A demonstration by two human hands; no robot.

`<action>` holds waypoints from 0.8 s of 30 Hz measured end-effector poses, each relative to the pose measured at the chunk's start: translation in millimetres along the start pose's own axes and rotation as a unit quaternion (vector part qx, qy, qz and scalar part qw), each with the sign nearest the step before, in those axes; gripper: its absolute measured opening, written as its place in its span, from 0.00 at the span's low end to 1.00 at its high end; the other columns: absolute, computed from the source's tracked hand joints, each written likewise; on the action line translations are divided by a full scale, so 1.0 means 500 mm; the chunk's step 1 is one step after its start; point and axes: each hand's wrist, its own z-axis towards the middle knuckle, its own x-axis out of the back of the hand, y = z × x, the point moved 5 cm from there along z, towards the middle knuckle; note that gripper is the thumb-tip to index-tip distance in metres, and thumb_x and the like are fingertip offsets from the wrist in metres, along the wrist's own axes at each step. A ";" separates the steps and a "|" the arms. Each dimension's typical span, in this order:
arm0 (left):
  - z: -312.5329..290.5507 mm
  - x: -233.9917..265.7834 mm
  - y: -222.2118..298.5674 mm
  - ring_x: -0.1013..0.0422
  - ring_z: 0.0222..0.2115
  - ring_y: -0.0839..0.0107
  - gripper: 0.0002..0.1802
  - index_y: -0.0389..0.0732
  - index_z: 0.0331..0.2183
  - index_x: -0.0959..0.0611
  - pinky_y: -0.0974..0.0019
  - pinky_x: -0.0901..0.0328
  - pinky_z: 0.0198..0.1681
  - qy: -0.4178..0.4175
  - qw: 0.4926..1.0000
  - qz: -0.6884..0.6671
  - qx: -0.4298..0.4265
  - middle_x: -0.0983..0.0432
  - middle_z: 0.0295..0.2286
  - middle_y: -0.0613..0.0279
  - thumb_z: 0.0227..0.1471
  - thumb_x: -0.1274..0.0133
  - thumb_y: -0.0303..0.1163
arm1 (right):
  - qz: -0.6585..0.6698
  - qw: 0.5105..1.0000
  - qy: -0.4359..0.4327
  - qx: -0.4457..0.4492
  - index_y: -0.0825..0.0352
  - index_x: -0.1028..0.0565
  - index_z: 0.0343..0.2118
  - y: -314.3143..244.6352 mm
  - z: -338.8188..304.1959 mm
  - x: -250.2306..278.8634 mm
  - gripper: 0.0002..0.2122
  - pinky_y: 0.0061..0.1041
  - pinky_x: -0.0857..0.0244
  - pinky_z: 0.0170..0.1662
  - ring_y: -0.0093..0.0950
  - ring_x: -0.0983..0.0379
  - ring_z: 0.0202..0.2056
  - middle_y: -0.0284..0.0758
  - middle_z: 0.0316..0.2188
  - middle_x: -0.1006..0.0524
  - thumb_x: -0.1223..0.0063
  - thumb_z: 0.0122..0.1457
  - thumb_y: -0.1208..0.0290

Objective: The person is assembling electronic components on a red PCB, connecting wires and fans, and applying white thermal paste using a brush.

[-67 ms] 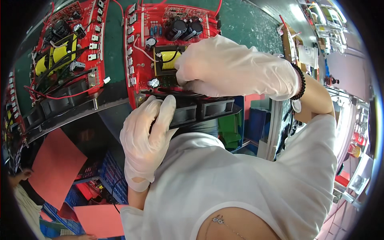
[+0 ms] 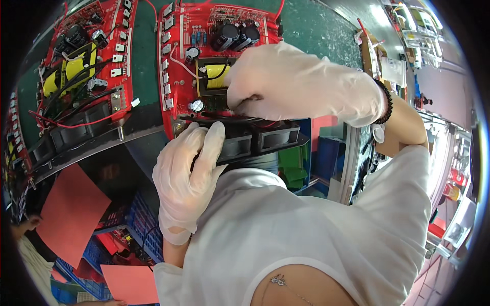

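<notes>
A red circuit board lies on the green bench top, with a yellow-wound transformer, black capacitors and black and white wires. Along its near edge stand black cooling fans. My left hand, in a whitish glove, is closed around the left end of the fan row, its fingers lying over the top. My right hand, gloved too, bends in from the right beside the transformer. Its fingers are curled together low over the board's near edge by the dark wires; whatever they pinch is hidden.
Another red board with its own transformer and fans sits to the left. Blue crates and pink sheets are below the bench; another person's hand touches one sheet. A cardboard box stands at the right.
My right hand has rolled slightly, so a small gap shows between its thumb and fingers. My left hand stays put. The lower pink sheet has shifted a little right.
</notes>
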 end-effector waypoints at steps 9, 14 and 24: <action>0.003 0.000 -0.001 0.29 0.35 0.58 0.33 0.41 0.41 0.22 0.62 0.34 0.39 -0.006 1.000 -0.006 0.009 0.27 0.34 0.57 0.22 0.35 0.26 | 0.223 0.973 0.051 0.026 0.71 0.24 0.29 0.006 0.005 0.002 0.07 0.24 0.37 0.32 0.28 0.28 0.27 0.36 0.25 0.25 0.46 0.50 0.73; 0.004 -0.002 0.000 0.29 0.35 0.58 0.35 0.41 0.41 0.23 0.62 0.35 0.39 -0.001 1.000 -0.010 0.009 0.27 0.34 0.57 0.21 0.35 0.26 | 0.236 0.971 0.027 -0.003 0.71 0.26 0.30 0.009 0.005 0.001 0.06 0.24 0.36 0.32 0.29 0.28 0.27 0.38 0.25 0.25 0.49 0.52 0.74; 0.005 -0.001 -0.003 0.29 0.36 0.58 0.36 0.42 0.42 0.23 0.62 0.35 0.39 -0.006 1.000 -0.012 0.012 0.27 0.34 0.57 0.20 0.35 0.25 | -0.046 0.997 -0.006 -0.057 0.63 0.25 0.26 0.007 -0.010 0.010 0.04 0.32 0.35 0.30 0.37 0.28 0.25 0.36 0.18 0.26 0.49 0.46 0.72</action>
